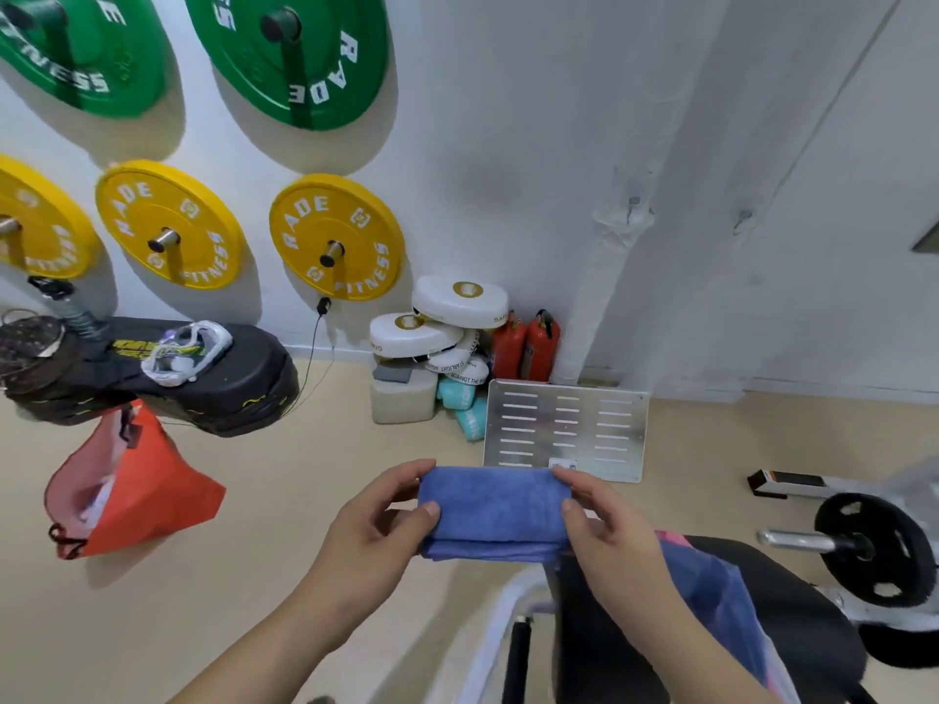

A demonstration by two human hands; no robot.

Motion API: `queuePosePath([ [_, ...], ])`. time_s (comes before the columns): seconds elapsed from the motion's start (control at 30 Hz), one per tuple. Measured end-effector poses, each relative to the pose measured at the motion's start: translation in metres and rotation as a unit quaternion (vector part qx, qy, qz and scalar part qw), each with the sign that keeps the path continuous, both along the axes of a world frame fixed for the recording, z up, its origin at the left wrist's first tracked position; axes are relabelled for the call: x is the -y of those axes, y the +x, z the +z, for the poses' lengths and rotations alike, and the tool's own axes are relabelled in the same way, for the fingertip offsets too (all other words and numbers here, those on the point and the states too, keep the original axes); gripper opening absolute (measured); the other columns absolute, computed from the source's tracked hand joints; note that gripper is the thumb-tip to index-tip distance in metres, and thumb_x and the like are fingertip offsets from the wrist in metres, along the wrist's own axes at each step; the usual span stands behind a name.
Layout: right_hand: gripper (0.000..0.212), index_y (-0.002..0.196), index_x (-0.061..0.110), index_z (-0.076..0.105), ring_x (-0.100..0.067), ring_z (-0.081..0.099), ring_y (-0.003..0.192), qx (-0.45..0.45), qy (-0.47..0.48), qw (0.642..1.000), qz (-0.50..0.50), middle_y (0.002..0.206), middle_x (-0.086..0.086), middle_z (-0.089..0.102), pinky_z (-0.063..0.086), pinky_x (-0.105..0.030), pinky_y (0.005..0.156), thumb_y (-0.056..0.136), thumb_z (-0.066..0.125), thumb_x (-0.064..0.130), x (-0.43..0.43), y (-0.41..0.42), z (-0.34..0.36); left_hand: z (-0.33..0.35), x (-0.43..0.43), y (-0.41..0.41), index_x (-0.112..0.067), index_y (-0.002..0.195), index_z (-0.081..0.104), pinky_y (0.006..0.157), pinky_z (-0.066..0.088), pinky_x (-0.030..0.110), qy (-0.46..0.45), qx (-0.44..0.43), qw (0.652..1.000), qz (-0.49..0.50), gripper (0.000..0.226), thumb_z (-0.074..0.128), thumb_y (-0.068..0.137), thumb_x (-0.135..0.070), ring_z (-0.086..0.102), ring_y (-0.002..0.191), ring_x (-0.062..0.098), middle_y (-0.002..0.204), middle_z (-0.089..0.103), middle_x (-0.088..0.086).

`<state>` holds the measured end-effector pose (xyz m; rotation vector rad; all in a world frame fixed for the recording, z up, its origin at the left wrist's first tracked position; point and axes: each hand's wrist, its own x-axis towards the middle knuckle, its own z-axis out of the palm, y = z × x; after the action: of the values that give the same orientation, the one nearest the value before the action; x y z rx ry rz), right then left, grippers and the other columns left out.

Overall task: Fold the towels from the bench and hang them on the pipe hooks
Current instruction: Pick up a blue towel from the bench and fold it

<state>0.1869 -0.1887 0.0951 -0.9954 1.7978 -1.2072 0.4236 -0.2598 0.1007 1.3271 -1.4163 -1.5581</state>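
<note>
**Folding nearly done, hanging coming next**

In the lower middle of the frame, the left hand (376, 520) and the right hand (604, 530) are holding the blue towel (495, 510) in the air, one at each short end. On both hands the fingers (401, 475) are curling over the top edge while the thumbs are pressing the front face. The towel is looking like a compact, layered rectangle of soft, napped terry, its lower edges stacking slightly unevenly. The folding step seems to be finishing.

The next move is probably calling for carrying the bundle up to the white, cloth-wrapped pipe (604, 297) at right of centre, where a small grey hook (632, 201) is projecting, and draping it without the layers slipping apart.

A second towel (711, 576), blue with pink, is lying crumpled on the black padded table (792, 591) at lower right.
</note>
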Motion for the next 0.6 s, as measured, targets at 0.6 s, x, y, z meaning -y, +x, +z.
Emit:
queuePosePath([
  [0.6, 0.029, 0.115, 0.026, 0.071, -0.007, 0.073, 0.071, 0.034, -0.014, 0.992, -0.12, 0.107, 0.003, 0.074, 0.061, -0.024, 0.064, 0.097, 0.065, 0.005, 0.212, 0.047, 0.077, 0.065, 0.273, 0.019, -0.035, 0.12, 0.069, 0.078, 0.065, 0.04, -0.015, -0.035, 0.992, -0.122, 0.034, 0.065, 0.097, -0.01, 0.077, 0.089, 0.019, 0.107, 0.076, -0.001],
])
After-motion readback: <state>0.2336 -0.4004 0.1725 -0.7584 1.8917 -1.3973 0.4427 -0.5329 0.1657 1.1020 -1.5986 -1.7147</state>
